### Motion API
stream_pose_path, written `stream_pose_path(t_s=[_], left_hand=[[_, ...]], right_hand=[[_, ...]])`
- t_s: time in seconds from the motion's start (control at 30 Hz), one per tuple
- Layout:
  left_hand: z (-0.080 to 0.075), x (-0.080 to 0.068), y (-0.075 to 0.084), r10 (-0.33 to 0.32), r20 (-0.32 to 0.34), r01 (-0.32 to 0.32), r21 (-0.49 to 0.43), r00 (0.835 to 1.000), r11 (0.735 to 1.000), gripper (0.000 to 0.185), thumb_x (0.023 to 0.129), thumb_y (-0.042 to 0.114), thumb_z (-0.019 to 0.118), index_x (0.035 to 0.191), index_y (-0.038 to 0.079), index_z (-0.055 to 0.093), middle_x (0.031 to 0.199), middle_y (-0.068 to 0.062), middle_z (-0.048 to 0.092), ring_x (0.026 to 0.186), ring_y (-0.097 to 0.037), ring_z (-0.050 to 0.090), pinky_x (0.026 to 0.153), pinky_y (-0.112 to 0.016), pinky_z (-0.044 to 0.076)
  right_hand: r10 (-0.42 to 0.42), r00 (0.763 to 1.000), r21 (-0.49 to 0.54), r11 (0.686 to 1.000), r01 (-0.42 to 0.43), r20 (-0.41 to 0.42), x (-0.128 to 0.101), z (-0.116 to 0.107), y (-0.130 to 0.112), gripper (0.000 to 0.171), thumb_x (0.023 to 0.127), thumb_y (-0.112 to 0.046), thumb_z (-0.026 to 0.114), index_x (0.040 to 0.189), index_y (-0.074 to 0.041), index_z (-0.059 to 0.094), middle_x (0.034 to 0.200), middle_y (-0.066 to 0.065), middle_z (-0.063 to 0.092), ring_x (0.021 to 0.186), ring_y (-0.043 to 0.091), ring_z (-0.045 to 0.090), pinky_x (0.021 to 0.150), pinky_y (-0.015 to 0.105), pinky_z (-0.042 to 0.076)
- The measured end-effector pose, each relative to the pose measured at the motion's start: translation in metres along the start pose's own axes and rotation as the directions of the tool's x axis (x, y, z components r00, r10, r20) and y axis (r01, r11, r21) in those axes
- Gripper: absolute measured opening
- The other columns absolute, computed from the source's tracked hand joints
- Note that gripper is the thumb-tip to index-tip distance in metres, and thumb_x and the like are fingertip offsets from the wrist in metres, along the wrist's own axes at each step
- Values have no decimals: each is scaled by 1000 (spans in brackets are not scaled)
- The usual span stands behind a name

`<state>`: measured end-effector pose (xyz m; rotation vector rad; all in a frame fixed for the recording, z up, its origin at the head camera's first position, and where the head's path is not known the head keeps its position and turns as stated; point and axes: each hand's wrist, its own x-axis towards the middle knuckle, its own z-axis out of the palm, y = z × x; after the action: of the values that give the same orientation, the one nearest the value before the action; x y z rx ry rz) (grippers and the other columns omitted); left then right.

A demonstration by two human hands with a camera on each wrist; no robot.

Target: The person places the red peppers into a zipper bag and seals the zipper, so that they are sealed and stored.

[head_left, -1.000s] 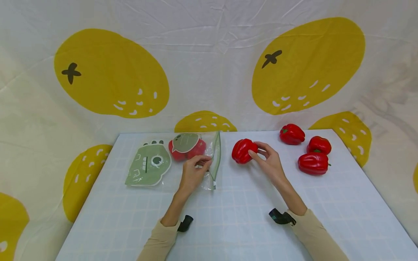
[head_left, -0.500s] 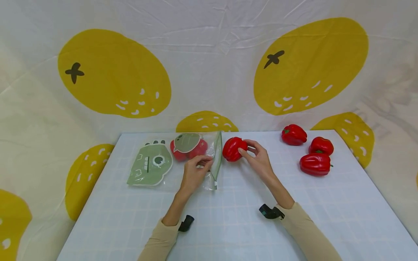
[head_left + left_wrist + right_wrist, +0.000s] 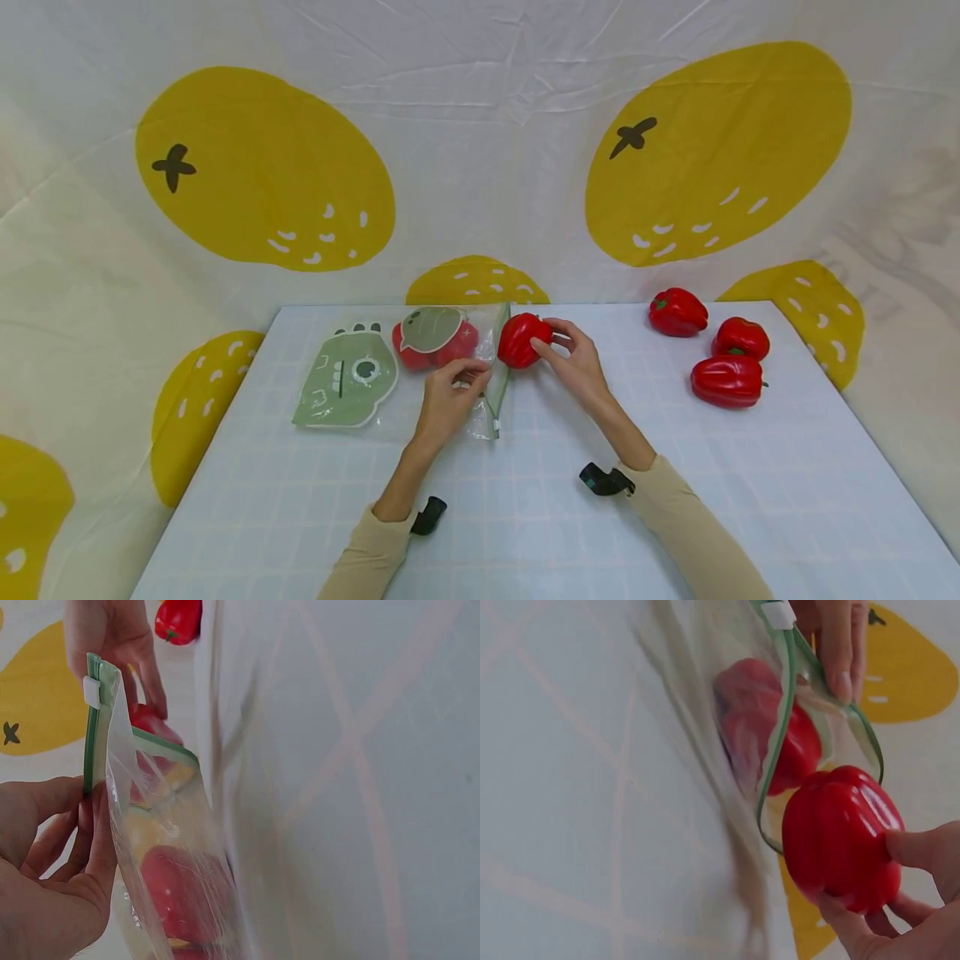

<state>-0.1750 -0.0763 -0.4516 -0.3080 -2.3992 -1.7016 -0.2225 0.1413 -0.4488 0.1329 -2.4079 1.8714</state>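
Note:
A clear zip bag [image 3: 382, 425] with a green monster print lies on the left half of the table, its green-edged mouth facing right. Inside it, red peppers [image 3: 742, 712] show through the plastic. My left hand [image 3: 448, 400] pinches the upper edge of the mouth between thumb and fingers, near the white slider [image 3: 91, 693], and the mouth gapes. My right hand [image 3: 573, 358] grips a red bell pepper [image 3: 841, 836] by one end with thumb and fingertips. The pepper's far end is right at the bag's mouth, overlapping the green rim in the head view.
On the right of the table [image 3: 600, 550] lie three more red bell peppers: one at the back [image 3: 678, 312], one in the middle [image 3: 741, 338] and one in front [image 3: 727, 381]. A white curtain [image 3: 487, 167] with yellow fruit prints hangs behind the table's back edge.
My right hand has carried the bell pepper leftward, from a spot right of the bag up to its mouth. The left hand keeps its hold on the edge, nearly still.

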Motion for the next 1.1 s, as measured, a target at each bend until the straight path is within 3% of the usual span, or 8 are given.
stream_pose_path(t_s=[0.3,0.53,0.97,1.1], left_hand=[[1,0,-2,-11,2,11,10,1000,1000,17,86,13,70,102,8,70,94,2,69,82,-13,63,70,-22,55],[1,1,-3,21,2,-21,12,1000,1000,15,86,11,70,101,7,69,94,0,69,82,-14,63,71,-22,55],[1,0,0,31,21,-31,8,999,999,15,87,13,69,101,11,69,93,1,67,83,-14,62,72,-23,55],[1,-1,0,6,33,-7,15,999,1000,16,87,14,69,102,15,68,95,3,67,85,-13,62,73,-23,55]], right_hand=[[-24,999,13,1000,24,24,8,14,6,54,86,-30,70,131,-8,51,129,7,54,117,27,51,94,40,49],[-12,999,5,1000,12,50,12,21,9,51,87,-31,70,131,-13,52,131,3,53,119,24,49,97,41,46],[-43,993,43,998,39,107,16,33,13,49,87,-24,70,129,-6,53,129,8,54,119,28,50,98,42,45],[-32,989,54,998,25,146,11,34,-3,49,87,-18,69,130,-1,52,131,14,53,121,34,49,99,45,44]])
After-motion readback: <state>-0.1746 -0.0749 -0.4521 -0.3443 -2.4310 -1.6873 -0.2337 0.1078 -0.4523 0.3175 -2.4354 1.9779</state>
